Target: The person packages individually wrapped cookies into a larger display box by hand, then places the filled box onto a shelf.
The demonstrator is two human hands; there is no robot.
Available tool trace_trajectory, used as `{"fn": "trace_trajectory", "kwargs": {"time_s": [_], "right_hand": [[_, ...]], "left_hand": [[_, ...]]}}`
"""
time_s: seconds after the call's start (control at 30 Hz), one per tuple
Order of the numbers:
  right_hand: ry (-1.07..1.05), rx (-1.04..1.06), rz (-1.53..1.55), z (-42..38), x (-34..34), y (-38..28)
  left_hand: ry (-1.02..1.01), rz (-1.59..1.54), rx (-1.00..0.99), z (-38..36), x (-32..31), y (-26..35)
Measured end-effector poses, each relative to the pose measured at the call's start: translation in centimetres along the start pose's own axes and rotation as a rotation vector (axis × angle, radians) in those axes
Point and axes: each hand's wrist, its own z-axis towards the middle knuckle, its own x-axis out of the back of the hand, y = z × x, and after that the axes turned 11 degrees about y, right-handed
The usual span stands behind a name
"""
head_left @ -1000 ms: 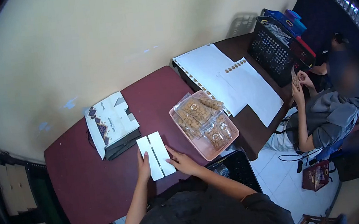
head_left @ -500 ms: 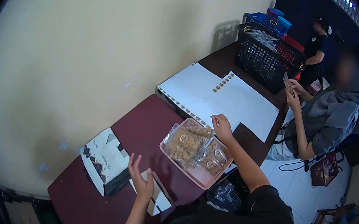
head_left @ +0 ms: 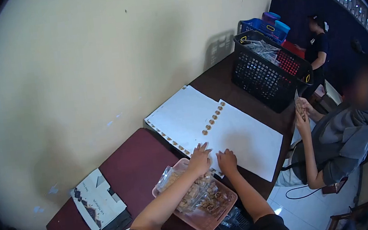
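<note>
One open left hand [head_left: 199, 160] is placed at the sheet's [head_left: 253, 141] near edge, beside the part-curled right hand [head_left: 227, 161], whose grip cannot be told, with packets [head_left: 212, 198] held in the adjacent tray [head_left: 204, 227] and fingertip precision seemingly required by the stickers [head_left: 212, 122].

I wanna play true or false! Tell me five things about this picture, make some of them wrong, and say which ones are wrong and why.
1. Clear packets of brown pieces lie in the pink plastic basket. True.
2. The big black basket with holes stands on the floor. False: that black basket stands on the dark brown table.
3. The left hand is nearer to the flat white paper than to the black basket. True.
4. The white box with a dark pattern is inside the pink basket. False: that white box is on the maroon table.
5. A person in a grey top holds up something small. True.
</note>
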Motion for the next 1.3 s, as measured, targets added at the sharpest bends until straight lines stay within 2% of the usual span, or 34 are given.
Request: {"fn": "trace_trajectory", "kwargs": {"time_s": [0.03, 0.1, 0.13, 0.17, 0.23, 0.27, 0.33, 0.43, 0.57, 0.8, 0.9, 0.97, 1.0, 1.03, 1.1, 1.13, 1.23, 1.3], "right_hand": [[0.001, 0.000, -0.012, 0.7, -0.2, -0.1], [0.071, 0.056, 0.047, 2.7, -0.6, -0.4], [0.204, 0.117, 0.129, 4.4, -1.5, -0.7], [0.203, 0.116, 0.125, 6.2, -2.2, -0.9], [0.103, 0.152, 0.439, 9.0, -3.2, -1.3], [0.096, 0.147, 0.442, 9.4, -4.3, -1.0], [0.180, 0.174, 0.593, 9.6, -7.1, -0.6], [0.202, 0.148, 0.602, 9.0, -7.2, -0.5], [0.167, 0.162, 0.578, 9.6, -7.0, 0.1], [0.218, 0.428, 0.348, 10.0, -6.5, -0.3], [0.254, 0.392, 0.353, 10.1, -6.5, -0.7], [0.199, 0.134, 0.431, 10.1, -6.4, -0.9], [0.246, 0.084, 0.503, 10.3, -6.9, -0.6], [0.254, 0.090, 0.492, 10.5, -7.7, 0.1], [0.393, 0.127, 0.685, 10.7, -8.6, 0.8], [0.369, 0.026, 0.651, 10.6, -8.8, 0.5], [0.400, -0.081, 0.644, 10.4, -8.0, -0.1], [0.442, -0.162, 0.874, 9.6, -6.7, -1.6]], "left_hand": [[0.001, -0.012, -0.004, 1.3, -1.7, -0.9], [-0.125, 0.107, 0.115, 3.5, -4.7, -2.7], [-0.110, 0.160, 0.081, 4.3, -5.1, -3.1], [-0.111, 0.156, 0.080, 4.7, -5.3, -3.8], [-0.158, 0.192, 0.098, 5.0, -5.7, -4.8], [-0.109, 0.217, 0.052, 5.0, -6.2, -5.3], [-0.158, 0.204, 0.098, 5.6, -4.8, -4.6], [-0.183, 0.161, 0.202, 5.8, -5.4, -4.5], [-0.199, 0.198, 0.144, 5.6, -5.1, -4.4], [-0.225, 0.200, 0.157, 5.7, -5.0, -4.6], [-0.244, 0.243, 0.113, 5.8, -6.0, -5.2], [-0.211, 0.214, 0.136, 5.8, -5.9, -5.2], [-0.192, 0.223, 0.106, 5.8, -6.5, -5.7], [-0.226, 0.211, 0.115, 5.9, -6.2, -5.6], [-0.244, 0.239, 0.108, 5.8, -6.0, -5.4], [-0.262, 0.297, 0.086, 5.8, -6.1, -5.4], [-0.271, 0.360, 0.081, 6.1, -6.4, -5.5], [-0.253, 0.373, 0.086, 6.2, -5.6, -5.1]]}}
